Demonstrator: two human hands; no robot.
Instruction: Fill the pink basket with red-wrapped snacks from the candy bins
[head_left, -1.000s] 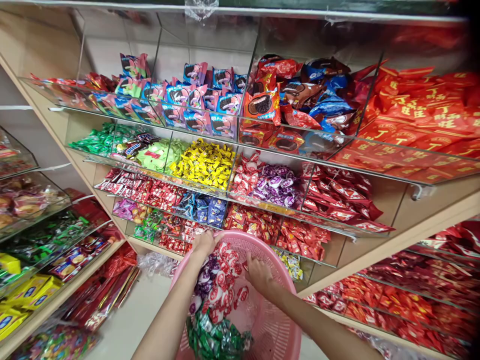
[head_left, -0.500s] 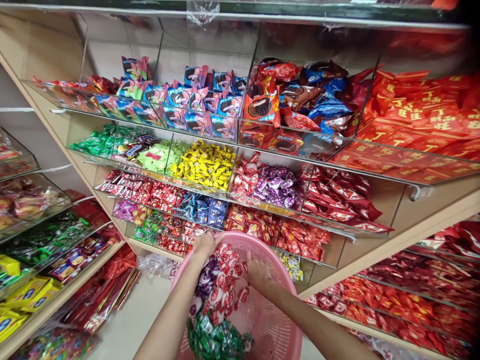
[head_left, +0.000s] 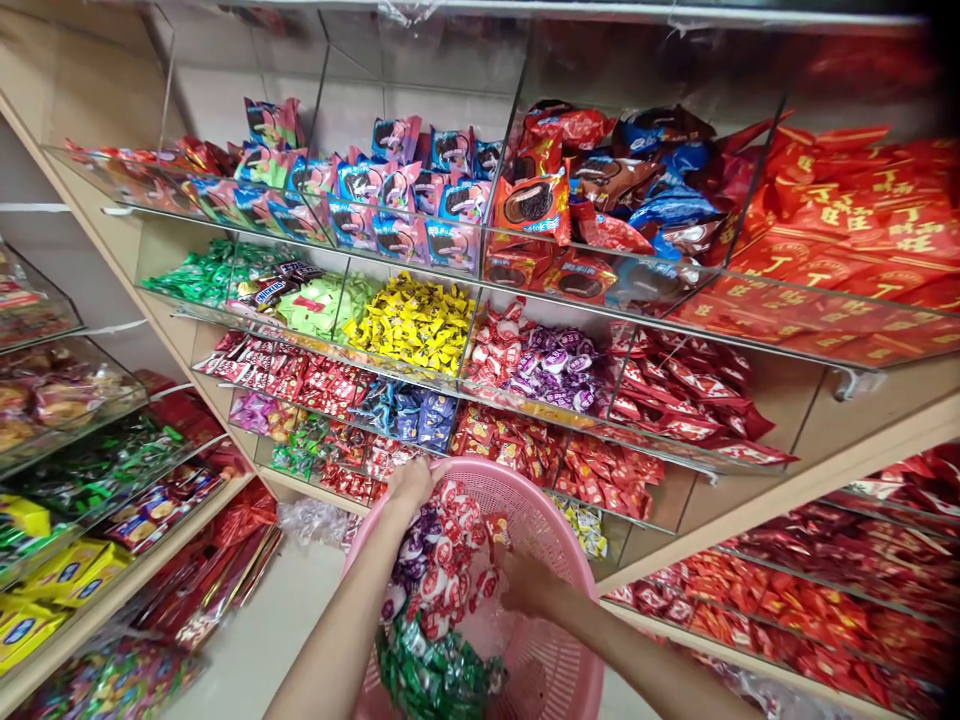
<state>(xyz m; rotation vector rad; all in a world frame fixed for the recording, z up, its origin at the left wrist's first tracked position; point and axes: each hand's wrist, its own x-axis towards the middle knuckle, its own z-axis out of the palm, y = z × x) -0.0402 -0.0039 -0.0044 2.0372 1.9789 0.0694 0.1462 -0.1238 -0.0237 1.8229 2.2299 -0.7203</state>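
Observation:
A pink plastic basket (head_left: 559,520) is at the bottom middle, with red-and-white candies (head_left: 444,590), purple candies and green-wrapped candies (head_left: 435,668) piled on its left side. My left hand (head_left: 411,482) is closed on the basket's far rim at the left. My right hand (head_left: 529,583) is inside the basket, right of the red-and-white candies. A red-orange packet (head_left: 497,528) shows at its fingertips. The fingers are partly blurred, and whether they still pinch the packet is hard to tell.
Clear-fronted shelves ahead hold yellow candies (head_left: 416,325), purple candies (head_left: 559,368), cookie packs (head_left: 532,205) and red packets (head_left: 847,230). Another shelf unit stands at the left with yellow packs (head_left: 71,575). More red packets fill shelves at the lower right. Plastic bags lie on the floor.
My right hand has moved slightly down and right, deeper into the basket. A red-orange packet now shows at its fingertips. My left hand stays on the rim.

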